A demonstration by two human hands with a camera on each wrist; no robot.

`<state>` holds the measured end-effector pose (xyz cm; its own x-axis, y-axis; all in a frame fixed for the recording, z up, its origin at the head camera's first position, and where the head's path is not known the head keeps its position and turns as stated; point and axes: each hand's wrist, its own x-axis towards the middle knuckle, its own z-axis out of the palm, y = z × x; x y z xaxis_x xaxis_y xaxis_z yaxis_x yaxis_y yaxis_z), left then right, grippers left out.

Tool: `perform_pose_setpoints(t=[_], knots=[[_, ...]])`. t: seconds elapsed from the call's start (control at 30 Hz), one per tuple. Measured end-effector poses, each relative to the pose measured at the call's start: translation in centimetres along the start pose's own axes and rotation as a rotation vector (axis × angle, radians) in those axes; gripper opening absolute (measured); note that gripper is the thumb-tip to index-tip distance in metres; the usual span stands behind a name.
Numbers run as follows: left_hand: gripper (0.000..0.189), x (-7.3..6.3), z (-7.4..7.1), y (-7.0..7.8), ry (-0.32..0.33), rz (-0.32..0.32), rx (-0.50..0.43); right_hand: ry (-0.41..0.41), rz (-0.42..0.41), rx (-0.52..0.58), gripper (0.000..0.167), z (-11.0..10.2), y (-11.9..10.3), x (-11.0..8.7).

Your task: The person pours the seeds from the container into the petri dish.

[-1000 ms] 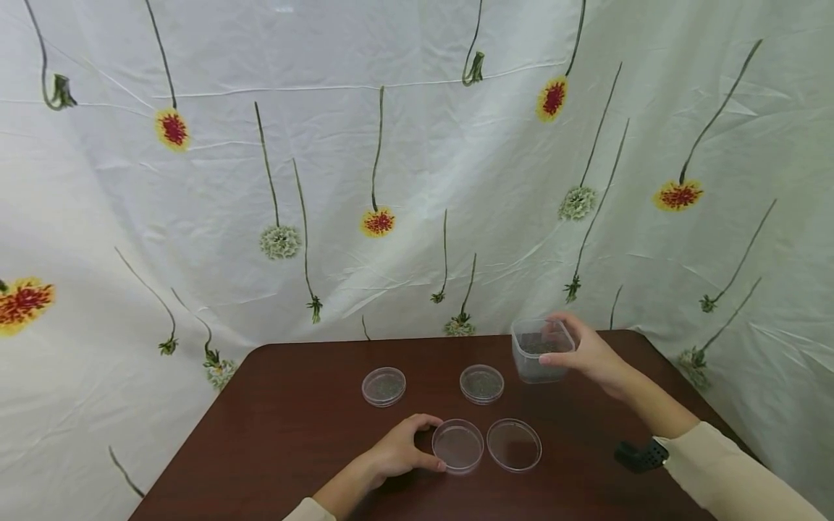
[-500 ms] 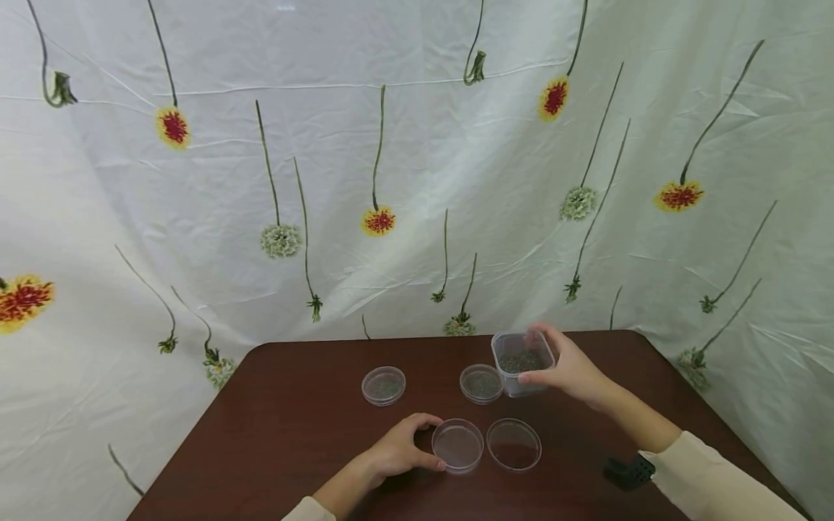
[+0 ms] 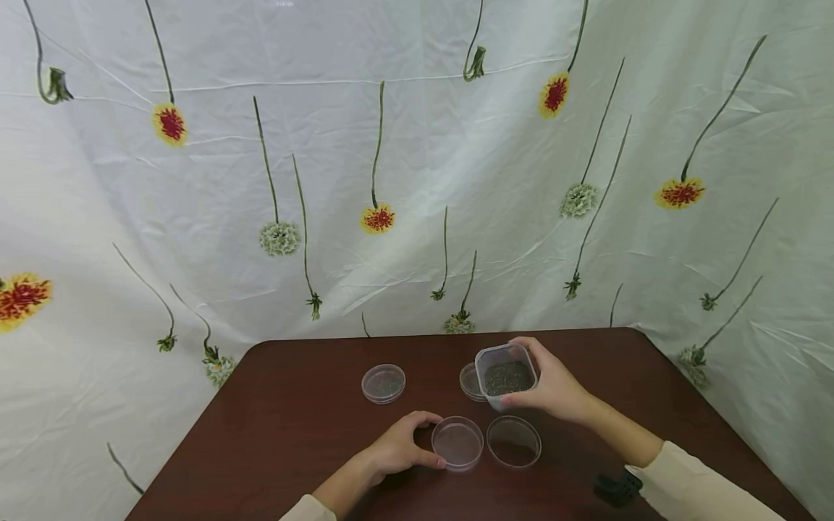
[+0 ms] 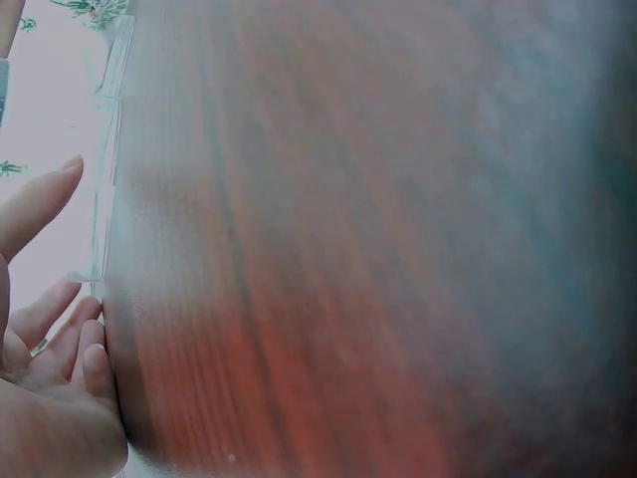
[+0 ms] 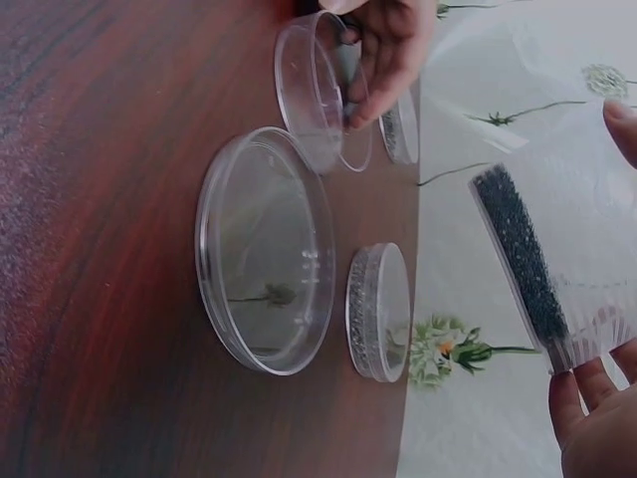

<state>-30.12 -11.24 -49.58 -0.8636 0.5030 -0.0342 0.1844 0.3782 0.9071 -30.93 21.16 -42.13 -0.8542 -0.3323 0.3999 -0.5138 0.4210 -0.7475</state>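
**Seed tub held above the petri dishes**

We see the clear tub, its bottom covered with dark seeds, held in the air over the far right dish and just behind the near right dish. The right hand grips it, thumb on the near wall and fingers curled round the far side. The left hand rests on the table, thumb and forefinger curved around the rim of the near left dish, which is empty. That dish touches the near right dish. A fourth dish lies apart, at the far left. The table is dark reddish-brown wood. Behind it hangs a white cloth printed with long-stemmed flowers. A black wrist device sits at the right sleeve.
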Motion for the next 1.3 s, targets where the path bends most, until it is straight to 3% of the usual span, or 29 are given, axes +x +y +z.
perform_pose_setpoints(t=[0.67,0.77,0.93,1.3], knots=[[0.062,0.0,0.1,0.1,0.016,-0.002,0.009,0.040,-0.198,-0.286,0.098,3.6,0.8,-0.1],[0.062,-0.1,0.1,0.1,0.017,-0.002,0.010,0.048,-0.229,-0.369,0.099,4.1,0.7,0.1],[0.062,0.0,0.1,0.2,0.019,0.005,0.015,0.059,-0.296,-0.498,0.099,4.6,0.6,0.2],[0.062,0.0,0.0,0.2,0.018,0.024,0.019,0.068,-0.436,-0.635,0.100,5.3,1.3,0.3]])
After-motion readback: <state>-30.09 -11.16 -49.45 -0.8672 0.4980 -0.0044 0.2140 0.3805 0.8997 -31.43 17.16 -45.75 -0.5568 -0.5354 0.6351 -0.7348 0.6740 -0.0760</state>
